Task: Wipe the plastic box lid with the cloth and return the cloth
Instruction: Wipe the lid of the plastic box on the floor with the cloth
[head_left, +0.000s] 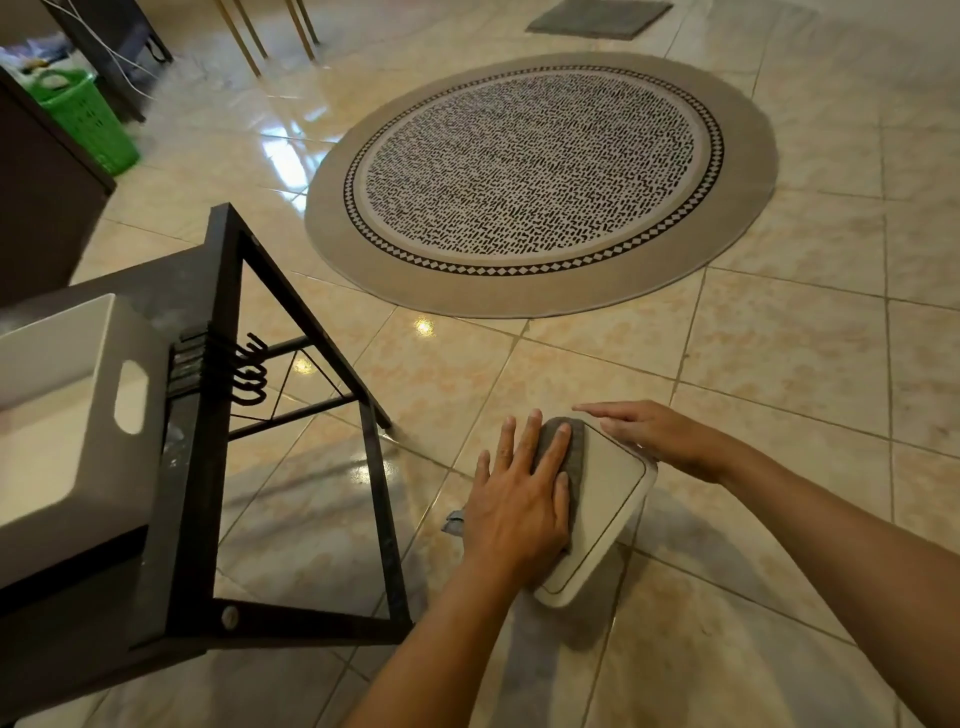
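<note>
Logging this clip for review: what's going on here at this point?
A person is wiping a white plastic box lid held above the tiled floor. The left hand lies flat, pressing a grey cloth onto the lid's top, while the right hand steadies the lid's far edge. The open white box sits on a dark table at the left. The cloth has not yet been returned.

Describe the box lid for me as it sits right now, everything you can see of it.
The lid is off-white, plastic-looking, roughly rectangular with rounded corners and a thin inset line near its edge. It is held tilted over the tiled floor. The left hand presses a grey cloth flat on its left part; the right hand steadies its far edge. Its underside is hidden.
</note>
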